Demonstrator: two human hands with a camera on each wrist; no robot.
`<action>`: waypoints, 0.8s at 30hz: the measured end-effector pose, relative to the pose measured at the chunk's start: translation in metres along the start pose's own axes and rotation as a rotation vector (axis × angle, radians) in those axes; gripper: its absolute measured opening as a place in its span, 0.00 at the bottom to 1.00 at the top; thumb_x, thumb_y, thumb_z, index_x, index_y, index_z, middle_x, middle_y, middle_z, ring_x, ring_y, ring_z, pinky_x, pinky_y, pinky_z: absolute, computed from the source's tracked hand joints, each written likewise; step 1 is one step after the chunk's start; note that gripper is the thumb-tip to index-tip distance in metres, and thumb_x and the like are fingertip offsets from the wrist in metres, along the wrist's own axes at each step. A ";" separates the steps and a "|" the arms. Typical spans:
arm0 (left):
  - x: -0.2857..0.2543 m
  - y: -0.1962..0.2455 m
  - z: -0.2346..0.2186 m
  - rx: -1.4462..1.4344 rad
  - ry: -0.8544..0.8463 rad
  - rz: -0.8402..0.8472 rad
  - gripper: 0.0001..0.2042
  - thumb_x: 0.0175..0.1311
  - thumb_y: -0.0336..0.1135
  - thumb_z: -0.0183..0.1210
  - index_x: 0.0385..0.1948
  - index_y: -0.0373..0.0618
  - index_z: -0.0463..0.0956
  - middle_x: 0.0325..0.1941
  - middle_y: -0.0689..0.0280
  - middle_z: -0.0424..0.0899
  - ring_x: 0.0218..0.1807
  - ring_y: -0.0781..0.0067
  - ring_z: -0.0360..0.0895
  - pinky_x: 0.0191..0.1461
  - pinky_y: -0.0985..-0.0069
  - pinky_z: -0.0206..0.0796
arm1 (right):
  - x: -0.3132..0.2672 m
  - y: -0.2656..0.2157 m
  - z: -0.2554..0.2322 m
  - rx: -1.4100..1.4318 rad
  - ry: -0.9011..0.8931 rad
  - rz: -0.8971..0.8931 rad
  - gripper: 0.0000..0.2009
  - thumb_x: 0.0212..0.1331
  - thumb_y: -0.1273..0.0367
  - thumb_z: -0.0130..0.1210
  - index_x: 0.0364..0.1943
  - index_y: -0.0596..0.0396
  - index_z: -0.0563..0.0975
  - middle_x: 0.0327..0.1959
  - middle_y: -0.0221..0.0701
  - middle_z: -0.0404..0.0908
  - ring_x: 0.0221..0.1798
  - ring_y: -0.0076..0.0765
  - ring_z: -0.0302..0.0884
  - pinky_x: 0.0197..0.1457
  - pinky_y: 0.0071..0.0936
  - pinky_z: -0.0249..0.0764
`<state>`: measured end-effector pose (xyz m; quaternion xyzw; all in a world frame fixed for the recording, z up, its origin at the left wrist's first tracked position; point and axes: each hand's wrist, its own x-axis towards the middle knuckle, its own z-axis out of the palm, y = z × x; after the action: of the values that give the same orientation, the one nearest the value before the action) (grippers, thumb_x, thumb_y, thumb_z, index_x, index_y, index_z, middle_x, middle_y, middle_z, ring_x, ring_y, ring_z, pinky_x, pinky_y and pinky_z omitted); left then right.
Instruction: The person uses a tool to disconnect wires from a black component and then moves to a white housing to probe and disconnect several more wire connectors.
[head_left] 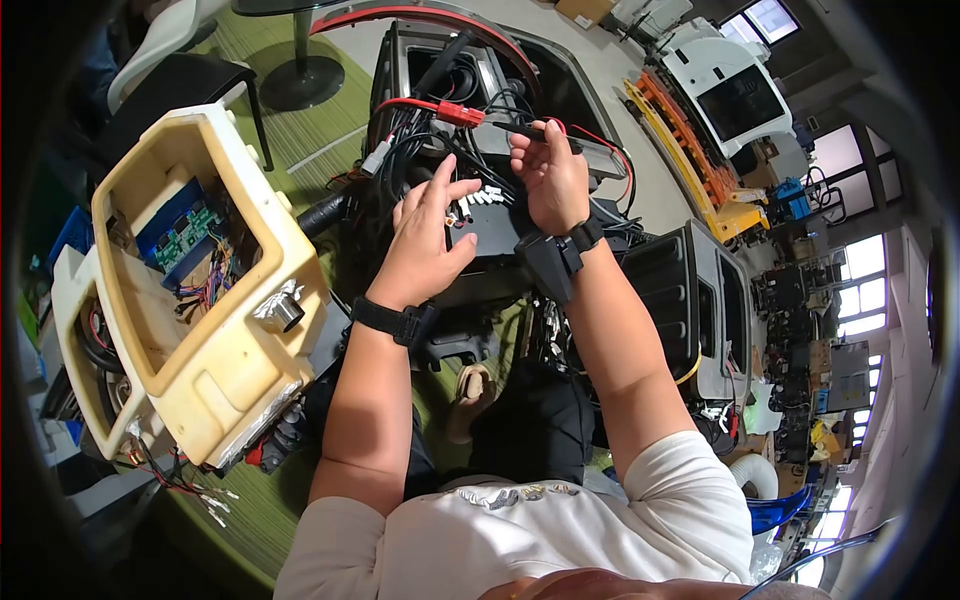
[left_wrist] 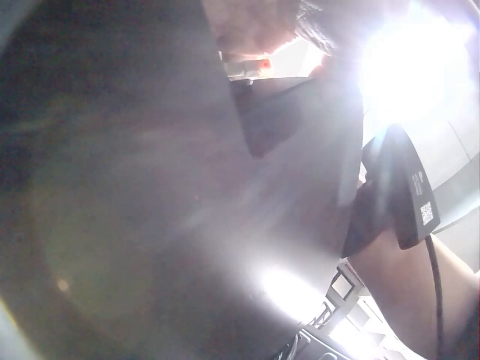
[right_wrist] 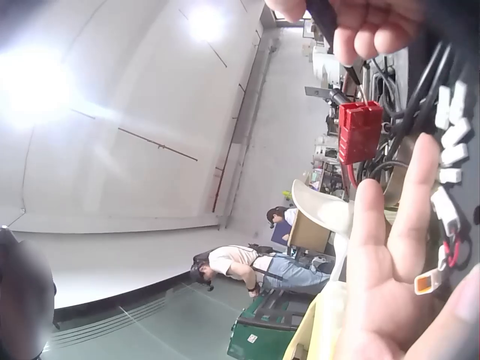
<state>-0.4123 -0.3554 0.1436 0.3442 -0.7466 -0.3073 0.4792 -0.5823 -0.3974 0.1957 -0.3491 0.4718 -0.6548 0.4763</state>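
Observation:
My right hand [head_left: 553, 178] pinches a black test probe [right_wrist: 321, 16] between thumb and fingers. The probe's thin metal tip reaches the end of a red plug connector [head_left: 461, 114], which sits on a thick red cable. Below the connector, my left hand [head_left: 428, 232] is held with its fingers spread. In the right wrist view, a small white connector with an orange insert [right_wrist: 427, 282] shows between the left fingers and thumb. Several white connectors [head_left: 485, 196] lie just past the left fingertips, beside a bundle of black cables [head_left: 405, 150]. The left wrist view is mostly dark and glared.
A cream plastic housing [head_left: 215, 390] with a green circuit board [head_left: 185, 238] and loose wires stands at the left. A grey-black casing [head_left: 720, 290] is at the right. Farther off are a yellow pallet jack [head_left: 690, 170] and, in the right wrist view, another person [right_wrist: 259, 266].

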 end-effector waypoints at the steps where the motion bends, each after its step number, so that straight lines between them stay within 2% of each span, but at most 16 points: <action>1: 0.000 0.000 0.000 -0.013 -0.002 -0.005 0.37 0.43 0.29 0.53 0.60 0.42 0.47 0.54 0.68 0.69 0.55 0.66 0.59 0.62 0.66 0.40 | 0.000 0.000 0.001 0.015 -0.011 -0.003 0.14 0.59 0.61 0.45 0.38 0.58 0.70 0.28 0.38 0.77 0.28 0.27 0.73 0.32 0.22 0.70; 6: 0.002 0.007 -0.006 -0.017 -0.021 -0.015 0.35 0.43 0.29 0.53 0.59 0.42 0.49 0.54 0.66 0.69 0.56 0.65 0.59 0.61 0.69 0.43 | -0.001 0.005 0.002 0.008 -0.039 -0.008 0.13 0.59 0.61 0.45 0.37 0.58 0.70 0.28 0.38 0.77 0.28 0.27 0.73 0.31 0.21 0.69; 8: 0.004 0.011 -0.012 -0.161 0.021 -0.043 0.33 0.44 0.29 0.53 0.58 0.42 0.53 0.54 0.63 0.68 0.56 0.65 0.60 0.61 0.72 0.47 | 0.001 0.009 -0.002 -0.014 -0.036 -0.074 0.12 0.59 0.62 0.45 0.37 0.57 0.70 0.27 0.37 0.78 0.27 0.27 0.73 0.31 0.21 0.69; 9: 0.007 0.018 -0.019 -0.179 0.095 -0.051 0.31 0.43 0.28 0.54 0.56 0.41 0.57 0.51 0.57 0.69 0.55 0.60 0.61 0.59 0.71 0.52 | -0.001 0.010 -0.002 0.005 -0.033 -0.102 0.12 0.59 0.62 0.45 0.37 0.57 0.70 0.26 0.37 0.78 0.26 0.26 0.73 0.30 0.20 0.69; 10: 0.009 0.016 -0.025 -0.222 0.163 -0.020 0.29 0.45 0.28 0.54 0.55 0.42 0.58 0.52 0.59 0.69 0.55 0.63 0.61 0.58 0.71 0.53 | 0.000 0.011 -0.004 0.025 -0.039 -0.110 0.11 0.59 0.63 0.45 0.37 0.56 0.70 0.26 0.37 0.78 0.25 0.26 0.73 0.29 0.19 0.69; 12: 0.017 0.023 -0.036 -0.277 0.260 -0.088 0.27 0.47 0.28 0.53 0.54 0.44 0.60 0.51 0.60 0.69 0.53 0.65 0.64 0.54 0.73 0.56 | 0.002 0.013 -0.005 0.028 -0.062 -0.124 0.12 0.59 0.62 0.46 0.37 0.57 0.70 0.26 0.37 0.78 0.25 0.26 0.73 0.28 0.19 0.69; 14: 0.037 0.022 -0.041 -0.196 0.290 -0.064 0.24 0.49 0.29 0.51 0.53 0.44 0.61 0.51 0.61 0.69 0.51 0.67 0.67 0.50 0.74 0.59 | 0.005 0.013 -0.005 0.028 -0.088 -0.138 0.12 0.58 0.62 0.47 0.37 0.56 0.70 0.26 0.36 0.78 0.25 0.26 0.74 0.30 0.19 0.70; 15: 0.048 0.032 -0.045 -0.097 0.245 -0.090 0.24 0.51 0.26 0.50 0.54 0.43 0.60 0.54 0.64 0.68 0.52 0.74 0.64 0.47 0.81 0.59 | 0.005 0.013 -0.005 0.022 -0.097 -0.123 0.12 0.58 0.62 0.47 0.37 0.56 0.70 0.26 0.36 0.78 0.25 0.25 0.74 0.30 0.19 0.70; 16: 0.061 0.029 -0.044 -0.022 0.259 0.022 0.22 0.52 0.26 0.49 0.53 0.43 0.61 0.53 0.64 0.69 0.47 0.75 0.67 0.46 0.81 0.60 | 0.005 0.014 -0.006 0.015 -0.103 -0.102 0.12 0.58 0.61 0.47 0.37 0.56 0.70 0.26 0.36 0.78 0.26 0.25 0.74 0.31 0.19 0.70; 19: 0.086 0.017 -0.038 0.123 0.160 0.061 0.22 0.52 0.25 0.48 0.53 0.41 0.61 0.50 0.59 0.71 0.45 0.70 0.70 0.46 0.78 0.63 | 0.005 0.016 -0.008 0.043 -0.124 -0.117 0.12 0.58 0.61 0.47 0.37 0.56 0.70 0.26 0.35 0.78 0.27 0.25 0.74 0.32 0.18 0.70; 21: 0.089 0.002 -0.027 0.477 0.046 0.132 0.20 0.51 0.24 0.49 0.49 0.40 0.65 0.45 0.54 0.73 0.43 0.63 0.73 0.46 0.74 0.64 | 0.003 0.014 -0.008 0.074 -0.151 -0.124 0.12 0.58 0.61 0.47 0.37 0.56 0.71 0.27 0.35 0.78 0.28 0.23 0.75 0.32 0.17 0.69; 24: 0.086 -0.004 -0.019 0.459 0.083 0.132 0.17 0.48 0.23 0.52 0.44 0.39 0.70 0.41 0.53 0.74 0.42 0.57 0.73 0.45 0.71 0.65 | 0.001 0.013 -0.008 0.057 -0.169 -0.136 0.11 0.59 0.62 0.47 0.36 0.56 0.71 0.27 0.35 0.79 0.29 0.23 0.75 0.32 0.16 0.68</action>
<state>-0.4195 -0.4296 0.1905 0.4070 -0.7975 -0.0833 0.4375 -0.5862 -0.3973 0.1812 -0.4204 0.3862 -0.6671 0.4786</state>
